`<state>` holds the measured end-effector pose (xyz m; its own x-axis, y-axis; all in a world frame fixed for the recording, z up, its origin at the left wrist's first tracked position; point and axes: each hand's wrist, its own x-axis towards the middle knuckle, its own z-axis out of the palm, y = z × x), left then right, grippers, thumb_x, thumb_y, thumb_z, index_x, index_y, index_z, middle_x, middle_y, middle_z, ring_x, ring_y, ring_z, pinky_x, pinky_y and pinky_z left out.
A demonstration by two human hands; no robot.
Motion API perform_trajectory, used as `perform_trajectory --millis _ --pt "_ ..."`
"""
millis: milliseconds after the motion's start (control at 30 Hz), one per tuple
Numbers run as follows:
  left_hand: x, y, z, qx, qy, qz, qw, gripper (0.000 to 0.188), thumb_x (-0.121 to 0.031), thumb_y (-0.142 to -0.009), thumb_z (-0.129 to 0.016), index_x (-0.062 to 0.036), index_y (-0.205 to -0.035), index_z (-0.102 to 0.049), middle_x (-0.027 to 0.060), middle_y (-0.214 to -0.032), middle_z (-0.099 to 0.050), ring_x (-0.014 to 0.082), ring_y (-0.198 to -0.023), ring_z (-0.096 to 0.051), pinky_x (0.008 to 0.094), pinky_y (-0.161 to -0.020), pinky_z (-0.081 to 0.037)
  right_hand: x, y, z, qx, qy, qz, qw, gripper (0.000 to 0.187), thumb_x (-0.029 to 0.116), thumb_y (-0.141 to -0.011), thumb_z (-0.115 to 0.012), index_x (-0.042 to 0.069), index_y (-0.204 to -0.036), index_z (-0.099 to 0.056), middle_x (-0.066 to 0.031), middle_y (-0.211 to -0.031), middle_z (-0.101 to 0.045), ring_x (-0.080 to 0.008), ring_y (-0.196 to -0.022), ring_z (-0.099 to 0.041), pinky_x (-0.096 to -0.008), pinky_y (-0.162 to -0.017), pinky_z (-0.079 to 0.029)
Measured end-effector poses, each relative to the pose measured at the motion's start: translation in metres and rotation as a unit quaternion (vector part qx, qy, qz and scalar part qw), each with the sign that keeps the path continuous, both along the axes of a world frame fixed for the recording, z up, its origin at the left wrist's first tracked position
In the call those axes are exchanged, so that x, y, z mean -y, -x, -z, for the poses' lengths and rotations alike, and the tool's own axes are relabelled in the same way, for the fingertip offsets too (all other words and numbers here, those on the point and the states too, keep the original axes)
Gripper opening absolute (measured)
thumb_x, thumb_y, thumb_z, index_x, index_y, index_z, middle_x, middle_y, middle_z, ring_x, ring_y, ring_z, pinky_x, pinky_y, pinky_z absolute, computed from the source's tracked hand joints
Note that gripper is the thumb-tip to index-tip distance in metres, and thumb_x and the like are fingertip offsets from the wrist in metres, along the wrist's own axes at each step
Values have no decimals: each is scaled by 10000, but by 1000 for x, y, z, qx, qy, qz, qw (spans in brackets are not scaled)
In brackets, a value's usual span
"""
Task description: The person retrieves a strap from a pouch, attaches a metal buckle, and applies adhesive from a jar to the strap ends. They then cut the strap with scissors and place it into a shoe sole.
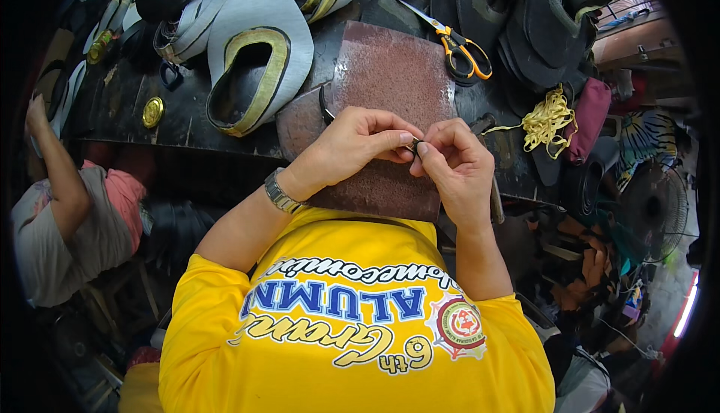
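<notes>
Over a worn brown board (394,72), my left hand (356,143) and my right hand (457,162) meet fingertip to fingertip. Both are closed in a pinch on a small dark piece (415,145), with a bit of shiny metal showing at the left fingertips. Its exact kind is too small to tell. A thin black curved strip (325,106) shows behind my left hand; whether it joins the pinched piece is hidden. Scissors (456,47) with orange and black handles lie past the board's far right corner, blades partly spread.
Grey padded collar-like pieces with yellow edging (259,53) lie at the far left, near a round gold tin (153,112). Black shaped pieces (551,19) are stacked far right. Yellow cord (550,121) sits by a maroon pouch (589,121). Another person (75,225) sits at left.
</notes>
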<state>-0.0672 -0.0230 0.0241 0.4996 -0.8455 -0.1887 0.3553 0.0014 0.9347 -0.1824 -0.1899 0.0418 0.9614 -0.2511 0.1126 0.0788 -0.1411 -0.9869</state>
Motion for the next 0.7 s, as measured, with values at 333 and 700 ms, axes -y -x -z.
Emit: perform_trajectory --millis 333,700 --pt "-3 -2 2 -22 16 5 1000 249 -78 -987 -640 30 -1204 -695 98 -1054 -732 137 -949 -714 266 -893 -579 -1 1 -2 2 -25 -24 999 132 -77 -890 -701 -13 -872 -588 -55 -985 -562 -81 -762 -656 -199 -662 -556" --pt "6 4 2 -59 74 -51 994 425 41 -889 -682 -59 -1227 -444 63 -981 -656 100 -935 -646 251 -839 -563 -7 -4 -1 91 168 0 982 285 -42 -784 -781 15 -1025 -640 -82 -963 -631 -150 -776 -667 -241 -704 -546"
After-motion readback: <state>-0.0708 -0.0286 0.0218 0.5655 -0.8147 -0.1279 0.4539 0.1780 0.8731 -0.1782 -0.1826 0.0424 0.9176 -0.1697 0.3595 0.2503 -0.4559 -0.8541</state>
